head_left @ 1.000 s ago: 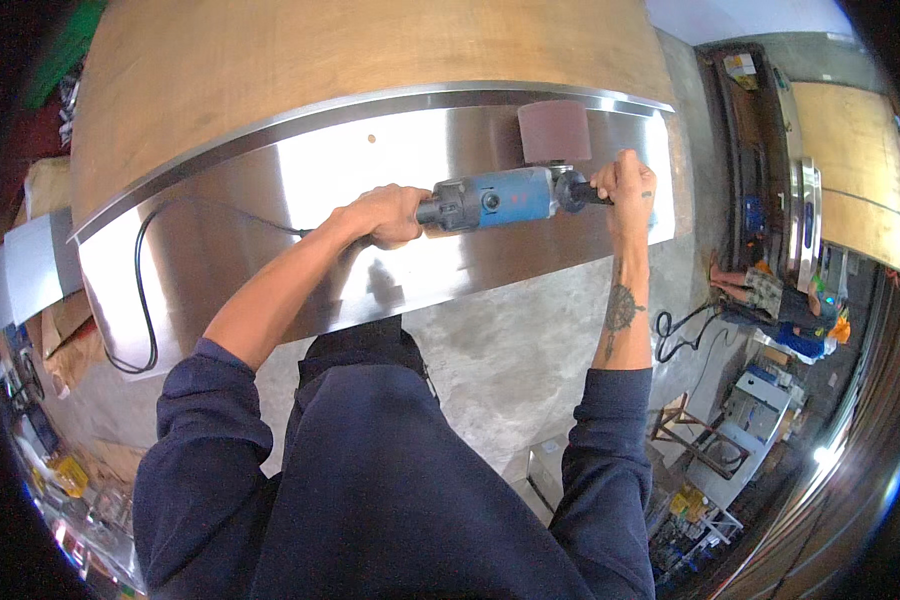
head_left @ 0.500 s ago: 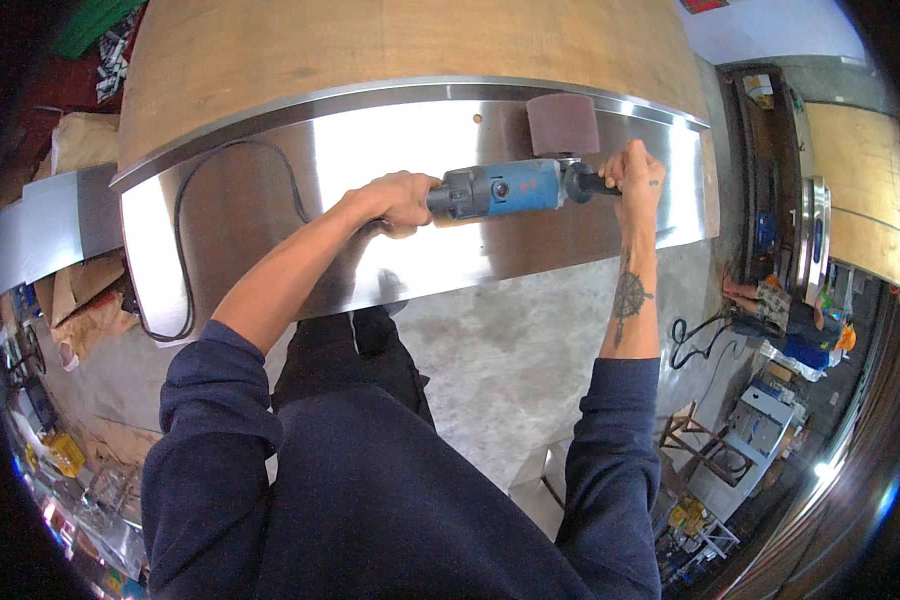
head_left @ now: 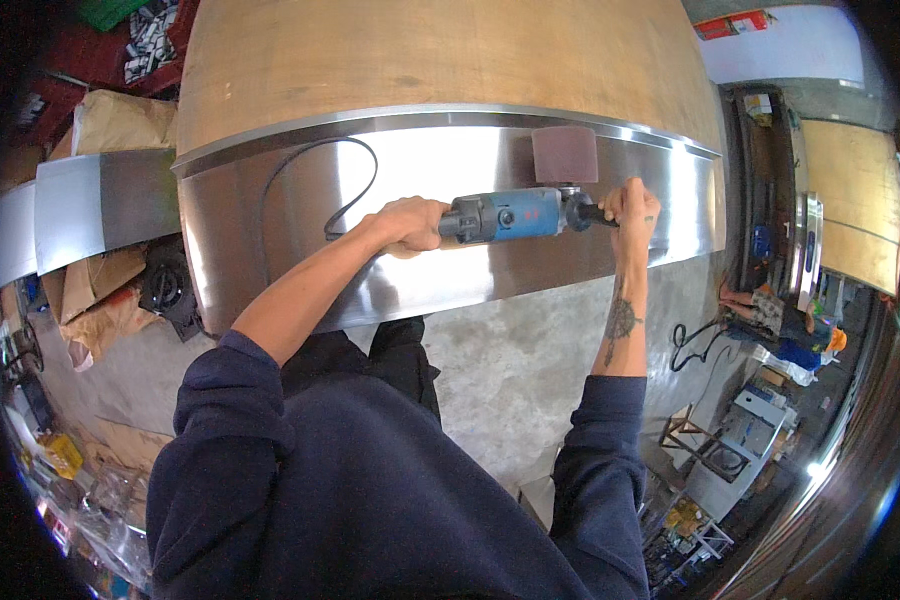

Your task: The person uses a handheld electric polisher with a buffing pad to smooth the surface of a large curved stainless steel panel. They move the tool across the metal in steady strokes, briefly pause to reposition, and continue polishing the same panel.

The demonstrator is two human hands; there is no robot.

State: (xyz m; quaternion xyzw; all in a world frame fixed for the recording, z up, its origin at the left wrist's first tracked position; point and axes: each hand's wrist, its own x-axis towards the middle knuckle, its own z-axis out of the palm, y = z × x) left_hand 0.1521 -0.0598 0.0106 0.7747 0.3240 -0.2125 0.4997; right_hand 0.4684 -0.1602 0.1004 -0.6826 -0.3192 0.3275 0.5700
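Note:
Both my hands hold a blue and black drum polisher [head_left: 520, 214] level over a shiny stainless steel panel [head_left: 450, 284]. My left hand [head_left: 413, 222] is wrapped round its rear grip. Around the black side handle at the other end, my right hand [head_left: 630, 203] is closed. The maroon abrasive drum [head_left: 565, 155] sits on the far side of the tool, against or just over the panel near its raised back rim [head_left: 410, 116]; contact is hard to tell. A black power cord [head_left: 263, 215] loops across the panel's left part.
A wooden board [head_left: 450, 60] lies beyond the rim. Cardboard [head_left: 95, 290] and a grey sheet [head_left: 110, 205] are at the left. Far right, a person in an orange cap [head_left: 810, 335] is low down near a hose [head_left: 692, 345]. A stool [head_left: 690, 432] stands nearer.
The view has shifted, so the panel sits lower and farther right in it. Along the panel the polisher has moved slightly left. The cord's loop has changed shape and shifted right.

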